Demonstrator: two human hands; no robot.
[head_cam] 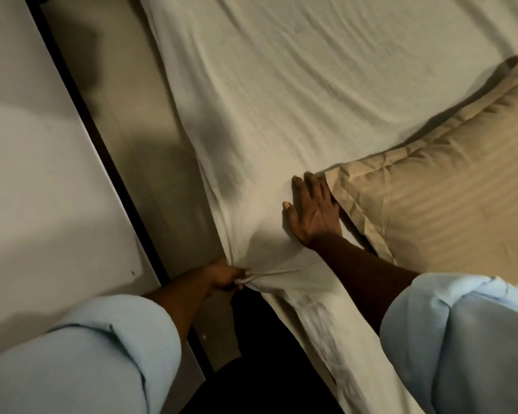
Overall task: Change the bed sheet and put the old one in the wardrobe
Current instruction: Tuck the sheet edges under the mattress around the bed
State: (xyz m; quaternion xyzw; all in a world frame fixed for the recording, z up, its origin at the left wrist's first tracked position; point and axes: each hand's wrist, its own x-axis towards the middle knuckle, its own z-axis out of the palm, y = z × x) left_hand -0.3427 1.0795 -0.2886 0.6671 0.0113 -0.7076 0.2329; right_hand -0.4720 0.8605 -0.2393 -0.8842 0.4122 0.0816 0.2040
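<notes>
Presently: left hand (226,276) pinches the sheet (281,100) corner at the bed edge; right hand (311,210) lies flat on the sheet, touching the pillow (437,204). Step: probably working the corner. Next: likely a firm pull.

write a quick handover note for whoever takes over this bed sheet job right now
The left hand grips a bunched corner of the sheet, pulling it taut.
The right hand lies flat on the sheet beside the pillow.
Done: the sheet lies spread, wrinkled; old or new, cannot tell.
Left: finish this corner; no other sheet and no wardrobe in view.
</notes>
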